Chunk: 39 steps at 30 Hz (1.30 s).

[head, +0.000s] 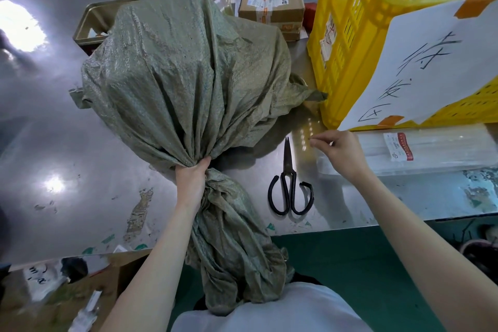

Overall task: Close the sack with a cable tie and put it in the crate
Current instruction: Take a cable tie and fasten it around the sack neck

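The loose neck of the green woven sack (188, 83) trails toward the person; the left hand (192, 178) clamps it gathered for tying at frame centre, while the right hand (341, 152) pinches fingers (316, 140) together at the clear cable-tie packet (420, 151) below the yellow plastic crate (363, 35).

I see black scissors (291, 183) lying closed on the steel bench (80, 156), a taped cardboard box (272, 8) and a metal tray (94, 24) farther back.

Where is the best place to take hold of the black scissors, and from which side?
Take the scissors by the two handle loops, coming from the near table edge. They lie flat and closed, loops towards the person, blades pointing away towards the crate.
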{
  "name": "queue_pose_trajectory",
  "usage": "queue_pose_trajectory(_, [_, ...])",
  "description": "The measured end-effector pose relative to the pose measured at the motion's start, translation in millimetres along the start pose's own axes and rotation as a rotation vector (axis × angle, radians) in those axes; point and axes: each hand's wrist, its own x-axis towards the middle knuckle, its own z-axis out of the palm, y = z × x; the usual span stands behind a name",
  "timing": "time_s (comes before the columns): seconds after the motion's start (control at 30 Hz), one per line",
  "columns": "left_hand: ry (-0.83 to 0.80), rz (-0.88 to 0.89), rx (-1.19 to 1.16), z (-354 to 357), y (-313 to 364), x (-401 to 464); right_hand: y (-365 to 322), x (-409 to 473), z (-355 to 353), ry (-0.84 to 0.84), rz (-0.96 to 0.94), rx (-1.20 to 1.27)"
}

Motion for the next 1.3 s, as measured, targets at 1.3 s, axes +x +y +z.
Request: queue_pose_trajectory(1.3, [-0.001,0.024,-0.011,0,0,1,-3,7,3,0.051,0.292,0.306])
